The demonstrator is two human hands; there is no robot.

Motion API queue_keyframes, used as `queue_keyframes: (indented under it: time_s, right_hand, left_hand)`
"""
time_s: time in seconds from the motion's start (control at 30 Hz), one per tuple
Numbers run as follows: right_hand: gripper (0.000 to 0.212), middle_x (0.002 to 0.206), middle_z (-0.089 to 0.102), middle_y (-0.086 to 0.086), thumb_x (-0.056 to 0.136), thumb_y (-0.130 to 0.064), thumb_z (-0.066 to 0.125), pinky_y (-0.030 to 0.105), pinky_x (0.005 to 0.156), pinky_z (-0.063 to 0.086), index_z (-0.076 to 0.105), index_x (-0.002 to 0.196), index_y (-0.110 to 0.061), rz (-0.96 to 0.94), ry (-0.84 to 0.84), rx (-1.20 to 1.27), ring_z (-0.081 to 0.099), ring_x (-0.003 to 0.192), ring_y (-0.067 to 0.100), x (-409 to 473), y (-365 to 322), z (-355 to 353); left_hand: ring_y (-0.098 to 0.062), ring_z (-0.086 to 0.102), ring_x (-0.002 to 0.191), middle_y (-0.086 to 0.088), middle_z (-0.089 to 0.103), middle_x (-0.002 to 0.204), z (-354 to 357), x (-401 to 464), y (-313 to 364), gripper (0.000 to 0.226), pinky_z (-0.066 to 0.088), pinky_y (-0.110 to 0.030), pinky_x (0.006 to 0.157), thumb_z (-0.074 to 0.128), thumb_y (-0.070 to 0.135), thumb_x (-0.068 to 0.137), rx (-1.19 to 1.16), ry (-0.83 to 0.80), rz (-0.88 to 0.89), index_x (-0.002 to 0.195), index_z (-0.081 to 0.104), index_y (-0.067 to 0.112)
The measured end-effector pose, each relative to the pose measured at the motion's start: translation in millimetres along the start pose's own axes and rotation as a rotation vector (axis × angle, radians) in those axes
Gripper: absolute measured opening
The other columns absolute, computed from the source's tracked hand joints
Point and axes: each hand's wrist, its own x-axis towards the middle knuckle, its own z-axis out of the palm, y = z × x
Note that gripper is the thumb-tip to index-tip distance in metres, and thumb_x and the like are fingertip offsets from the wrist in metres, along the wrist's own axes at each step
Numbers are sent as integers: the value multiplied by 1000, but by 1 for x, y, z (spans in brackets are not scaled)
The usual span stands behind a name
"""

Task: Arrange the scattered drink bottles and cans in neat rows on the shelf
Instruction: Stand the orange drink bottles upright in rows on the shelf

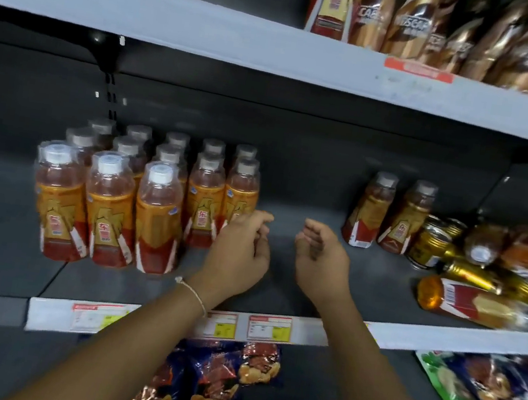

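Snack bags [217,376] lie on the lower shelf beneath yellow price tags [268,328], with coffee packets [413,20] stacked up top.

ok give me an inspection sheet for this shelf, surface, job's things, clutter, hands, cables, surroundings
surface: dark middle shelf, bare in the centre
job's things: upright bottles in rows at left; two standing bottles at right
clutter: fallen bottle, gold cans and more bottles heaped at far right
hands: left hand and right hand loosely curled, holding nothing
cables: nothing seen
surroundings: brown packs on the shelf above, snack bags below, price tags on the edge
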Motion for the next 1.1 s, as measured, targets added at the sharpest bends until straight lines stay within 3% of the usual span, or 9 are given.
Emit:
queue_keyframes:
  time_s: [0.07, 0.17, 0.33, 0.47, 0.6, 0.73, 0.87, 1.0, 1.1]
  right_hand:
    - [34, 103, 63, -5, 97, -14, 61, 18, 93, 47, 58, 130, -9, 8, 29, -10, 60, 95, 5, 11, 10, -27]
    - [33, 105, 64, -3, 96, -14, 61, 19, 91, 49, 58, 129, -10, 18, 70, -22, 60, 95, 6, 27, 28, -67]
    - [32, 102, 62, -16, 96, -17, 63, 3, 76, 45, 59, 128, -16, 84, 88, -37, 59, 92, -5, 53, 66, -115]
    - [40, 120, 64, -6, 95, -22, 65, 19, 93, 49, 54, 134, -19, 150, 57, -57, 59, 111, 7, 76, 97, -127]
    - [40, 115, 62, -11, 92, -22, 69, 16, 86, 40, 53, 129, -25, 177, 44, -68, 57, 112, 7, 101, 125, -119]
    - [50, 131, 59, 2, 89, -21, 72, 29, 95, 40, 49, 132, -19, 240, 19, -73, 56, 123, 20, 130, 150, -104]
    - [45, 116, 61, -4, 83, -26, 77, 33, 91, 51, 50, 119, -24, 262, 7, -48, 60, 106, 15, 154, 163, -92]
    - [46, 87, 50, -19, 81, -30, 80, 11, 57, 33, 42, 107, -30, 260, 11, -56, 47, 71, -6, 172, 164, -83]
    - [47, 86, 51, -16, 78, -31, 82, 11, 54, 31, 46, 107, -27, 273, 50, -53, 44, 69, -8, 177, 167, -80]
  left_hand:
    - [-15, 58, 96, -3, 60, 104, 28, 12, 14, 37, 50, -34, 87, 52, 5, 86, -31, -18, 8, 123, 55, 10]
    - [-16, 59, 101, -4, 62, 110, 71, 30, 30, 37, 49, -32, 91, 51, 7, 89, -75, -46, -4, 125, 54, 11]
    - [-12, 54, 117, -1, 57, 130, 141, 55, 40, 37, 43, -31, 102, 48, 18, 96, -181, -150, -82, 133, 48, 18]
    - [-5, 45, 125, 4, 48, 140, 178, 65, 37, 42, 34, -21, 102, 46, 29, 98, -251, -220, -177, 140, 41, 26]
    - [0, 35, 128, 7, 41, 146, 199, 71, 30, 45, 24, -17, 103, 43, 36, 99, -256, -206, -242, 143, 39, 25]
    - [-5, 35, 132, 3, 42, 146, 206, 74, 25, 45, 23, -18, 107, 40, 37, 100, -260, -156, -280, 143, 40, 22]
    - [-12, 41, 132, -4, 47, 143, 207, 71, 18, 44, 23, -14, 103, 41, 33, 100, -143, -106, -233, 142, 43, 17]
    - [-13, 41, 132, -6, 47, 143, 206, 69, 17, 45, 22, -8, 104, 44, 30, 100, -119, -99, -205, 141, 43, 14]
    - [-11, 38, 134, -4, 44, 145, 206, 69, 18, 44, 17, 0, 102, 45, 27, 100, -91, -122, -175, 142, 42, 13]
